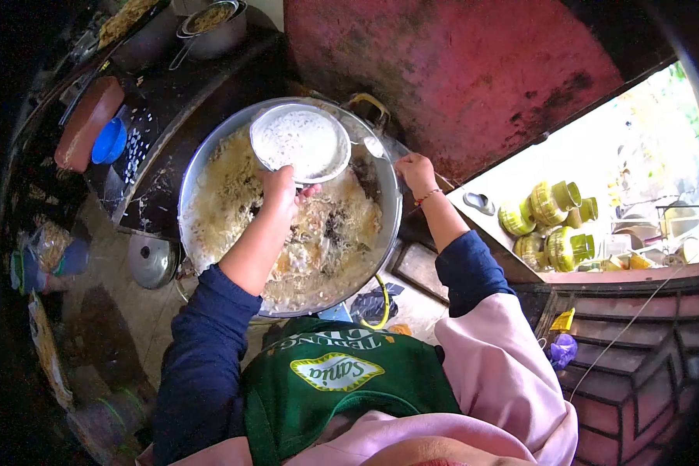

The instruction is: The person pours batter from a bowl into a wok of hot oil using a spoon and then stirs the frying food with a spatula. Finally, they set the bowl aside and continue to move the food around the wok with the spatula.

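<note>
The left hand is closed on the near edge of a small round white metal bowl, pinching its rim. The bowl is held over a big round silver pan, at about 12 o'clock, above the pale shredded food that fills the pan. The right hand is closed on the pan's rim at 2 o'clock. The bowl looks light and stiff, maybe slippery with wet food, so the rim is the best place to hold. The full pan looks heavy. From the pan, a blue plastic bowl sits at 10 o'clock, a round silver lid at 8 o'clock, and yellow-green tubs at 3 o'clock.
</note>
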Available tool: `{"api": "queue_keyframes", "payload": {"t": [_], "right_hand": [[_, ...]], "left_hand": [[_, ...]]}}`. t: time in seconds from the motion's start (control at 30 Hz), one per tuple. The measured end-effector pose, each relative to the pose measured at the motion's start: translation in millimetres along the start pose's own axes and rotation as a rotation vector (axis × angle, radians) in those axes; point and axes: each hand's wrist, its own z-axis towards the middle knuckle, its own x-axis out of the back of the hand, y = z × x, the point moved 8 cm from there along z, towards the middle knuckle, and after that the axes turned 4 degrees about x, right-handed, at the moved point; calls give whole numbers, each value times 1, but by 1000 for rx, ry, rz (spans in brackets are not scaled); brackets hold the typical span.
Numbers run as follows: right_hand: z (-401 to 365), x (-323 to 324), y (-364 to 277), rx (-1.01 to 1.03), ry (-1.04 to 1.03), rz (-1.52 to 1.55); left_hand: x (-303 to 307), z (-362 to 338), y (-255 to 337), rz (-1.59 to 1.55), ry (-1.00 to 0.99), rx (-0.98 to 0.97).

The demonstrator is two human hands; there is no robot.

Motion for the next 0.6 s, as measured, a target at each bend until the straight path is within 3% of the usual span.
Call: {"api": "queue_keyframes", "payload": {"t": [0.03, 0.1, 0.2, 0.23, 0.3, 0.4, 0.47, 0.5, 0.6], "right_hand": [[4, -11, 0, 139, -157, 233], [-7, -2, -5, 254, -249, 221], [-13, 8, 2, 569, -210, 148], [-20, 14, 9, 272, -256, 155], [-36, 15, 38, -228, -373, 535], [-44, 22, 29, -207, -328, 289], [-1, 6, 55, 406, -372, 179], [11, 3, 59, 351, -415, 286], [10, 1, 2, 991, -392, -680]], "left_hand": [[-1, -8, 12, 1, 4, -19], [5, -13, 25, -5, 12, -29], [23, -25, 40, -21, 28, 35], [31, -26, 45, 1, 25, -5], [45, -38, 54, 39, -22, -4], [63, -63, 62, 75, -8, 18], [72, -80, 65, 109, -4, 26], [77, -86, 63, 121, -11, 45], [91, -99, 53, 114, -55, 70]]}}
